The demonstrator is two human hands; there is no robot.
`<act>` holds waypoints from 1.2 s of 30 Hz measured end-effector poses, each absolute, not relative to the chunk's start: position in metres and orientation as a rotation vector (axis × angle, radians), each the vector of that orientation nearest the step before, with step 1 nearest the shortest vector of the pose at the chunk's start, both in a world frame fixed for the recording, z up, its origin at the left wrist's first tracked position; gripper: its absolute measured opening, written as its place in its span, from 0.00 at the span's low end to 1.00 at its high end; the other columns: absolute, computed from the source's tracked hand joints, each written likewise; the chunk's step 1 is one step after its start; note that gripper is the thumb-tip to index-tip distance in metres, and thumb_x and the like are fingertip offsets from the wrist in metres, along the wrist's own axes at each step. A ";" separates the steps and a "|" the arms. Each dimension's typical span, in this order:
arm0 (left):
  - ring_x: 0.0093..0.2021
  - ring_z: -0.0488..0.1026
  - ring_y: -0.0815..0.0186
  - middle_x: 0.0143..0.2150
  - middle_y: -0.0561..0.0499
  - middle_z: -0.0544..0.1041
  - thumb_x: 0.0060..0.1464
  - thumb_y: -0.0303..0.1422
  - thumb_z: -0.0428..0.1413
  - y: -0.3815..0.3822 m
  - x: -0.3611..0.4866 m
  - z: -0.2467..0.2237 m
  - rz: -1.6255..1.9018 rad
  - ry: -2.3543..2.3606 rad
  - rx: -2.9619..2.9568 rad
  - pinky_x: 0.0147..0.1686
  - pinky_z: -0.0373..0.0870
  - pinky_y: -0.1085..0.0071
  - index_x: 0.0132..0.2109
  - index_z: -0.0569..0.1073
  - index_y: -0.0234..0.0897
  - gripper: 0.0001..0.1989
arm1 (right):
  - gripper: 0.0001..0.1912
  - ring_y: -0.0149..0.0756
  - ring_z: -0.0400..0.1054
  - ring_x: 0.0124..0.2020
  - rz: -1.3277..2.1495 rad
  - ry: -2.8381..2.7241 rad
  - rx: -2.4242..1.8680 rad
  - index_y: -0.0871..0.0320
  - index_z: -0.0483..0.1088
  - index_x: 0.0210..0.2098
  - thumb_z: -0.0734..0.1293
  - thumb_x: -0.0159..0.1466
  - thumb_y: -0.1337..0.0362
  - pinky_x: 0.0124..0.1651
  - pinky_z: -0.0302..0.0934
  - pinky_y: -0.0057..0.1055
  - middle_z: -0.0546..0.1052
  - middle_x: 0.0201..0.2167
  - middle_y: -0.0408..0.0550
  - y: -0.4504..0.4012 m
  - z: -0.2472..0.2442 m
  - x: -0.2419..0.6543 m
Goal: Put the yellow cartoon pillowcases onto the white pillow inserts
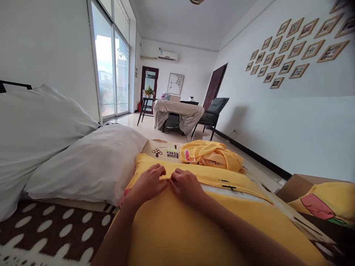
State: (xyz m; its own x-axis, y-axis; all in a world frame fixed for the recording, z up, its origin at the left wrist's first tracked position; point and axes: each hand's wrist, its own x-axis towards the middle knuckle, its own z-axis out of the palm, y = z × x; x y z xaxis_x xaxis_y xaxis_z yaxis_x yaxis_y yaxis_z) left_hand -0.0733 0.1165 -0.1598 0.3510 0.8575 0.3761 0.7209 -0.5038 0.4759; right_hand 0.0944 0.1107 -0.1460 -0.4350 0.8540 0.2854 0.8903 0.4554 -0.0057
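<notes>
A yellow pillowcase (166,232) with a pillow inside lies in front of me on the bed. Its opening runs across the far side, and a strip of white pillow (219,190) shows in the gap to the right of my hands. My left hand (152,181) is closed, its fingertips pinching the case at the edge of the opening. Right beside it, my right hand (186,184) has curled fingers gripping the same edge. The fingertips almost meet, and whether they hold a zipper pull is hidden.
Two white pillows (94,164) are piled at the left. Crumpled yellow fabric (212,153) lies beyond the pillowcase on the patterned bed cover (159,149). At the right, a cardboard box (296,184) stands beside another yellow cloth item (338,197). A covered table (177,107) and black chair (213,111) stand farther back.
</notes>
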 end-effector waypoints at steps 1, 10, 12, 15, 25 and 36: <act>0.38 0.67 0.64 0.38 0.50 0.71 0.51 0.27 0.47 0.116 -0.069 -0.160 0.889 1.435 2.381 0.38 0.61 0.68 0.35 0.67 0.37 0.05 | 0.11 0.33 0.66 0.32 -0.320 -2.479 -1.482 0.60 0.72 0.31 0.59 0.65 0.67 0.35 0.51 0.30 0.74 0.32 0.49 0.108 -0.151 0.093; 0.37 0.66 0.62 0.34 0.47 0.71 0.58 0.28 0.42 0.124 -0.059 -0.169 0.827 1.440 2.369 0.37 0.61 0.66 0.29 0.63 0.37 0.10 | 0.09 0.36 0.66 0.38 -0.542 -2.532 -1.277 0.59 0.72 0.36 0.60 0.66 0.68 0.40 0.52 0.32 0.75 0.35 0.47 0.106 -0.166 0.091; 0.37 0.66 0.61 0.35 0.46 0.71 0.58 0.28 0.41 0.126 -0.059 -0.172 0.818 1.439 2.364 0.37 0.61 0.66 0.30 0.63 0.37 0.10 | 0.08 0.36 0.65 0.39 -0.537 -2.556 -1.220 0.59 0.71 0.35 0.61 0.65 0.70 0.41 0.53 0.32 0.75 0.35 0.48 0.107 -0.167 0.091; 0.39 0.67 0.62 0.36 0.46 0.72 0.58 0.28 0.41 0.126 -0.061 -0.173 0.817 1.391 2.374 0.39 0.62 0.66 0.32 0.64 0.37 0.09 | 0.07 0.36 0.66 0.37 -0.521 -2.586 -1.200 0.61 0.71 0.34 0.61 0.64 0.72 0.41 0.54 0.31 0.76 0.35 0.48 0.107 -0.168 0.090; 0.39 0.68 0.63 0.37 0.48 0.72 0.54 0.26 0.44 0.125 -0.067 -0.168 0.821 1.354 2.376 0.39 0.64 0.67 0.34 0.67 0.37 0.07 | 0.07 0.38 0.67 0.34 -0.775 -2.628 -1.098 0.62 0.69 0.33 0.60 0.63 0.74 0.37 0.53 0.35 0.75 0.32 0.52 0.103 -0.173 0.088; 0.33 0.67 0.65 0.32 0.48 0.73 0.57 0.27 0.45 0.123 -0.061 -0.163 0.793 1.444 2.500 0.34 0.59 0.69 0.28 0.66 0.36 0.10 | 0.07 0.39 0.68 0.32 -0.815 -2.626 -1.214 0.64 0.68 0.35 0.59 0.62 0.75 0.33 0.54 0.34 0.76 0.32 0.54 0.098 -0.175 0.084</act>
State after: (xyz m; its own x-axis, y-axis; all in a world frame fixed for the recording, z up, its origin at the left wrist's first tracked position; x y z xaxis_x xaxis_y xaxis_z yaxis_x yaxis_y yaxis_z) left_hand -0.0613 0.1229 -0.1627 0.3982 0.8398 0.3690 0.7620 -0.5268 0.3766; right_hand 0.0837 0.0976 -0.1749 -0.6660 0.6660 0.3360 0.7392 0.5286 0.4173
